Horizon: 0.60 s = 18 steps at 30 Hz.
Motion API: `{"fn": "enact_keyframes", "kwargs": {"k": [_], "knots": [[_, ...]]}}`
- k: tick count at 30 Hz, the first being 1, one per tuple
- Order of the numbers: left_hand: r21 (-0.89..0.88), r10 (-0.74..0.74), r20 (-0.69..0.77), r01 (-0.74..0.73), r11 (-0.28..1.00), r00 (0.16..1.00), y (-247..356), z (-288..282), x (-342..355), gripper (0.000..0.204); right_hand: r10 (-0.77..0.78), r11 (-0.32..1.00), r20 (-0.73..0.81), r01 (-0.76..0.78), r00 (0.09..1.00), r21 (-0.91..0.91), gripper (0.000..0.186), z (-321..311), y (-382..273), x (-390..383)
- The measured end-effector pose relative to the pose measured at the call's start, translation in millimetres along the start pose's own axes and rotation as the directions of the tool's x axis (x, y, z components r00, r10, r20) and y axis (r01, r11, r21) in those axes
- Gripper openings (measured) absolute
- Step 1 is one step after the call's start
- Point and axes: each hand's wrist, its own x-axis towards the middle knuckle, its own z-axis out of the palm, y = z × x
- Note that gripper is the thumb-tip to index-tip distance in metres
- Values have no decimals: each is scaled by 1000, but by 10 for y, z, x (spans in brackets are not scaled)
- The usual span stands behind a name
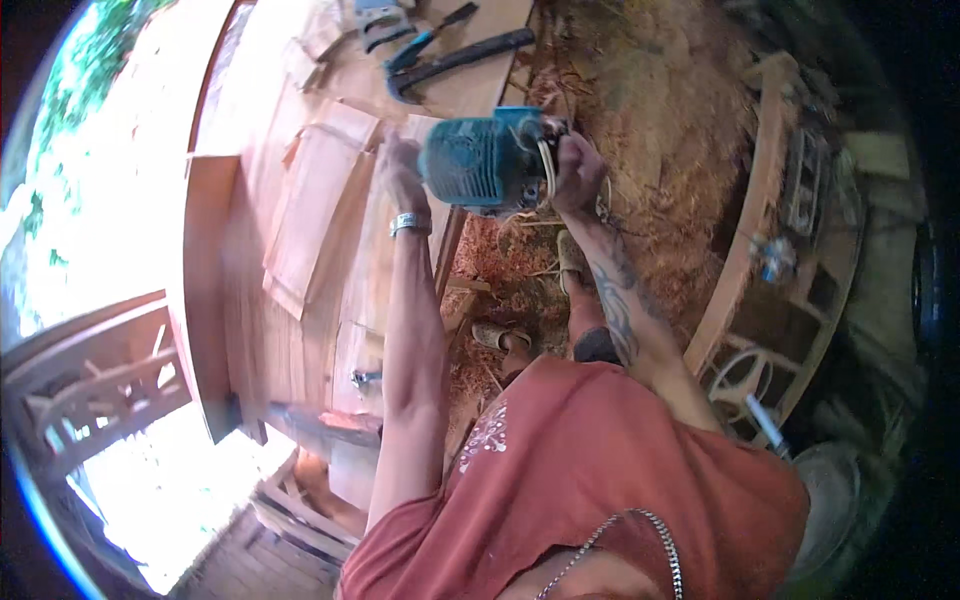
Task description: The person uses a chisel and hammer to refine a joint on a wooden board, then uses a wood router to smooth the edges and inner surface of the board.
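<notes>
A teal electric power tool (468, 160) with a ribbed motor housing is between my two hands, above the right edge of the wooden workbench. On its right side my right hand (578, 172) is closed around it, next to a pale looped cord (547, 168). My left hand (402, 165) is at the tool's left end, fingers curled against it and somewhat blurred. The tool's underside and exact kind are hidden. Flat wooden boards (318, 200) lie on the bench to the left of my left hand.
Farther up the bench lie a hammer-like tool with a dark handle (485, 55) and a handsaw (380, 22). A carved wooden frame (745, 255) stands at right. Wood shavings (650, 230) cover the floor around my feet. An upright wooden panel (208, 290) borders the bench at left.
</notes>
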Motion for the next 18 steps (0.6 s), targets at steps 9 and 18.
{"fn": "enact_keyframes", "kwargs": {"k": [9, 18], "knots": [[13, 474, 249, -492, 870, 845, 678, 932, -1502, 27, 314, 875, 153, -348, 937, 336, 41, -761, 145, -327], [-433, 783, 622, -834, 341, -3, 1841, 2234, -2706, 34, 340, 234, 500, -587, 797, 775, 37, -2067, -191, -422]]}}
